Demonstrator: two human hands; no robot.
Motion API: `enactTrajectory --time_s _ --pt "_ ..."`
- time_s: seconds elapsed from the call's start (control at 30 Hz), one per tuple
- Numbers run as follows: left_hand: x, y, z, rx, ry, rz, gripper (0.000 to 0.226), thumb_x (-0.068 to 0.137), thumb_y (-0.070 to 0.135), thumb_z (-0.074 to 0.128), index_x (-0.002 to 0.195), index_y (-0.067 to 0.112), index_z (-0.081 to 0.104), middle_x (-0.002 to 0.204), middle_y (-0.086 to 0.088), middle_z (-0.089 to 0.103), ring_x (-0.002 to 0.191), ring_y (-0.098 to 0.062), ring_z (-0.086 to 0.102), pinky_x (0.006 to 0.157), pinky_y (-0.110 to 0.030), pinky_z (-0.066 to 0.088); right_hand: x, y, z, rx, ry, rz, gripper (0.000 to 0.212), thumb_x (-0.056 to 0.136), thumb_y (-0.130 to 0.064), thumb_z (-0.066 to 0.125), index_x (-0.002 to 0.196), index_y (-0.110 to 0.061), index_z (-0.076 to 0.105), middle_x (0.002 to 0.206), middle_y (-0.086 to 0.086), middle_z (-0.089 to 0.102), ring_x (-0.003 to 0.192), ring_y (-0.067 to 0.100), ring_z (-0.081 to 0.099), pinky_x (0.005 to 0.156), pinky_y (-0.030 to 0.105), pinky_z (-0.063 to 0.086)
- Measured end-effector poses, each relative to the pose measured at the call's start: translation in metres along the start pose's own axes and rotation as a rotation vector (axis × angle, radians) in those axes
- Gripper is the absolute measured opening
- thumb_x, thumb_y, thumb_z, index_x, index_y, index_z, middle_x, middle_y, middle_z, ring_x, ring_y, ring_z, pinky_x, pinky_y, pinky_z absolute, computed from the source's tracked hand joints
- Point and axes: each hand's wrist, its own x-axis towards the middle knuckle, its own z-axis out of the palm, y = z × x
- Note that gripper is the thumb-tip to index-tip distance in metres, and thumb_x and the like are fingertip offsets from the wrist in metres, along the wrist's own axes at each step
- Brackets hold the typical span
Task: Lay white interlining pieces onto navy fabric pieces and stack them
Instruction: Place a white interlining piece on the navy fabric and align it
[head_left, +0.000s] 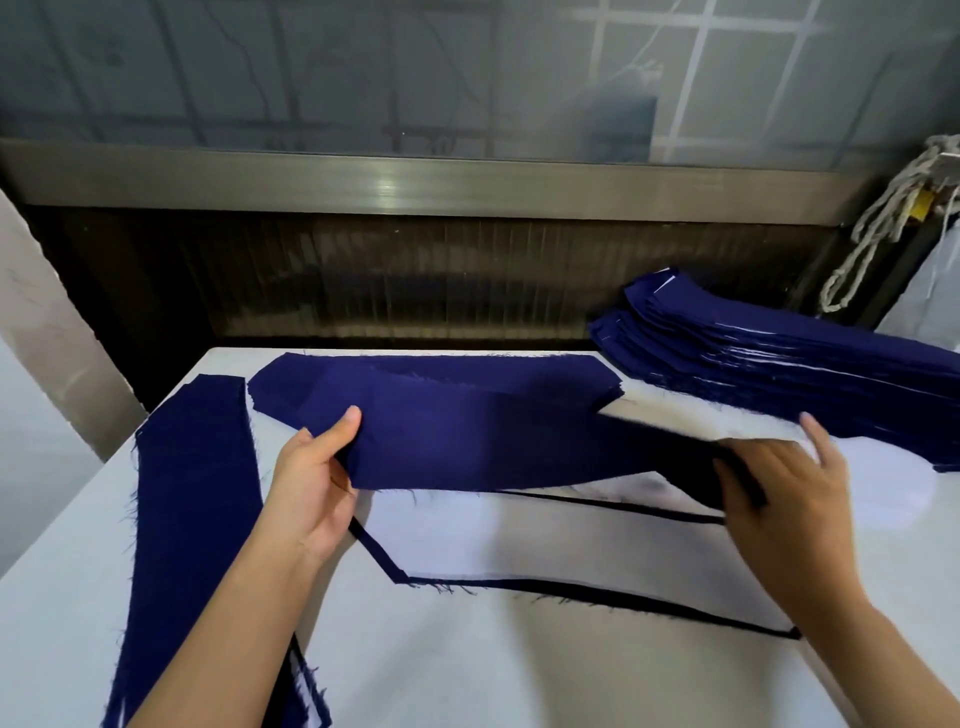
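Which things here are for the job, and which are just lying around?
For the job: navy fabric piece, gripped by left hand and right hand; white interlining lying on the table; navy stack at the right; navy strip at the left.
Just lying about: knotted rope; metal rail.

No writing, number or brand can be read anywhere here. A small yellow tag (920, 203) on the white rope (878, 221), up beyond the right hand (779, 483), is too small and blurred to make out.
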Motion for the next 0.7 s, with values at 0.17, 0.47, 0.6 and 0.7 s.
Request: enactTrajectory --time_s 0.17,0.47,0.6,0.7 --pt "0.002 0.0 -0.003 0.08 0.122 0.0 0.029 0.087 0.006 0.064 0.114 0.01 0.071 0.113 -0.007 0.074 0.102 -0.023 0.072 0.078 -0.033 0.058 -0.027 0.01 -0.015 0.53 0.077 0.754 0.027 0.091 -0.018 0.065 0.108 -0.038 0.061 0.09 -0.001 0.065 0.072 0.009 0.057 0.064 0.016 0.046" --pt "0.001 -0.007 -0.01 0.954 0.11 0.18 0.033 0.088 0.001 0.058 0.073 0.023 0.077 0.073 0.004 0.075 0.071 -0.017 0.071 0.059 -0.028 0.055 -0.032 0.014 -0.029 0.395 -0.066 0.982 0.033 0.078 -0.008 0.06 0.093 -0.038 0.061 0.082 -0.006 0.062 0.071 0.021 0.06 0.056 0.037 0.048" --pt "-0.001 -0.011 -0.008 1.161 0.084 0.164 0.035 0.083 0.0 0.057 0.065 0.024 0.075 0.069 0.007 0.073 0.069 -0.019 0.067 0.066 -0.031 0.055 -0.032 0.017 -0.027 0.286 -0.161 0.971 0.028 0.078 -0.008 0.058 0.096 -0.029 0.06 0.076 0.0 0.063 0.071 0.026 0.059 0.07 0.044 0.052" --pt "-0.001 -0.012 -0.009 1.242 0.099 0.154 0.027 0.081 0.005 0.059 0.072 0.026 0.075 0.07 0.01 0.073 0.067 -0.017 0.067 0.069 -0.033 0.057 -0.033 0.019 -0.026 0.247 -0.194 0.948 0.027 0.077 -0.006 0.057 0.093 -0.027 0.061 0.069 0.001 0.061 0.067 0.025 0.057 0.063 0.039 0.047"
